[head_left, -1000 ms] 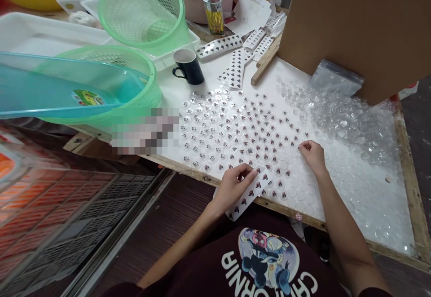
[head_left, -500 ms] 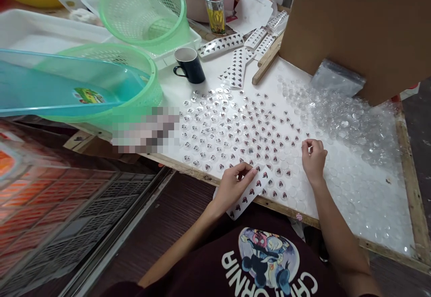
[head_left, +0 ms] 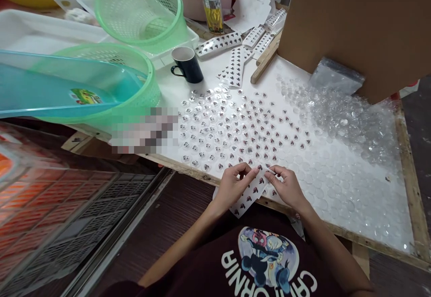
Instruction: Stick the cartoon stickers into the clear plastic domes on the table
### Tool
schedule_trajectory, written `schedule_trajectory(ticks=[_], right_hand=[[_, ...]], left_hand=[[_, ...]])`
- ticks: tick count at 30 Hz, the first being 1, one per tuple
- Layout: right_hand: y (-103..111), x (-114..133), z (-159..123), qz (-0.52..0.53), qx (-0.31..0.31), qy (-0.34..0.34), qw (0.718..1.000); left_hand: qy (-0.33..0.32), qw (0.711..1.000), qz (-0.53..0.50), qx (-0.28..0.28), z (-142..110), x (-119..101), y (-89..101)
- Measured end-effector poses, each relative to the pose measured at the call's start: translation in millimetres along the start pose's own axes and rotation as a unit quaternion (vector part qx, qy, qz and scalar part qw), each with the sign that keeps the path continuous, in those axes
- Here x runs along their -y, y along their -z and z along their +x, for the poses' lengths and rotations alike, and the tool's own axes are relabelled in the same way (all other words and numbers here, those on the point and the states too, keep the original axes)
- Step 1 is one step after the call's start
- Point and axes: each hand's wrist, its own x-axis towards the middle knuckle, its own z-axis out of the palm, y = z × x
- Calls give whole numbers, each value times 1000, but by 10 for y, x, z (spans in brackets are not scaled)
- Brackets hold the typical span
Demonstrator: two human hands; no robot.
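A white sticker sheet (head_left: pixel 249 192) printed with small dark-and-red figures slants over the table's front edge. My left hand (head_left: pixel 235 183) is closed on it, thumb and forefinger pinching its upper part. At the sheet's upper right edge my right hand (head_left: pixel 285 184) is closed in a pinch, thumb against forefinger; whether a single sticker is between the tips is too small to tell. Beyond both hands lie many clear round discs (head_left: pixel 220 133) with printed figures on them. To the right are rows of plain clear discs (head_left: pixel 332 184).
A heap of clear discs (head_left: pixel 357 119) lies at right, beside a plastic-wrapped packet (head_left: pixel 336 77) and a cardboard box (head_left: pixel 350 23). A dark mug (head_left: pixel 191 68), more sticker sheets (head_left: pixel 236 68) and a wooden strip (head_left: pixel 266 61) lie farther back. Green baskets (head_left: pixel 153 70) stand left.
My right hand has moved left and nearer, from among the discs to the edge of the sticker sheet. Printed discs now show where it was. My left hand has stayed nearly still.
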Motion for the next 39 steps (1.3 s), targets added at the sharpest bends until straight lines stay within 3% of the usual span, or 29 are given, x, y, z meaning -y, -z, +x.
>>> schedule_trajectory(ticks=[4, 12, 17, 22, 26, 29, 34, 39], right_hand=[[-16, -15, -29, -21, 2, 13, 1000], [13, 82, -78, -86, -94, 112, 985], [58, 84, -19, -4, -154, 74, 985], [-50, 102, 36, 78, -104, 36, 991], [-109, 123, 19, 119, -114, 48, 985], [2, 106, 46, 133, -144, 58, 979], [458, -119, 211, 110, -261, 41, 958], [696, -482, 365, 37, -254, -40, 966]], left_hand=[[-14, 1000, -1, 8, 16, 31, -14], [1, 1000, 1, 8, 23, 20, -25], [-1, 1000, 6, 10, 19, -2, -52], [-7, 999, 5, 44, 11, 32, -83], [-11, 998, 17, 59, 9, 54, -89], [-13, 997, 17, 68, 13, 44, -85], [-10, 998, 32, 56, 16, 36, -55], [-8, 998, 32, 49, 6, 55, -38]])
